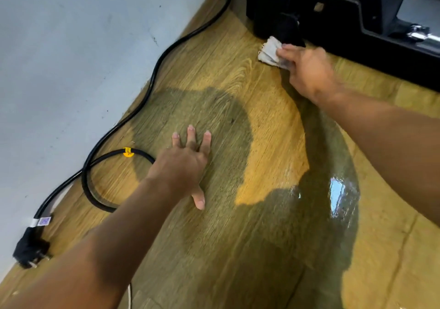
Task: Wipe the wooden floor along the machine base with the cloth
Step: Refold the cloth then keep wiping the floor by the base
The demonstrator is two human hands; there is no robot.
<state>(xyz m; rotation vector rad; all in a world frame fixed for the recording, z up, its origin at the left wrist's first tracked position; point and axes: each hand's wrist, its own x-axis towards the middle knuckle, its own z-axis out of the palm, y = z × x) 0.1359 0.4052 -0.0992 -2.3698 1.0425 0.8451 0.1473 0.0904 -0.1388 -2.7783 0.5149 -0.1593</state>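
Observation:
My right hand point(307, 70) grips a pale folded cloth point(269, 52) and holds it down on the wooden floor point(262, 123), right beside the front corner of the black machine base point(333, 18). The cloth touches the foot of the base. My left hand point(188, 163) lies flat on the floor nearer to me, fingers spread and straight, bearing on the boards. Part of the cloth is hidden under my right fingers.
A black power cable point(152, 82) runs along the grey wall point(71, 58), loops just left of my left hand, and ends in a plug point(31, 249) at the lower left. A chrome bar point(421, 36) juts from the machine. A glossy reflection point(337, 199) shines on the floor.

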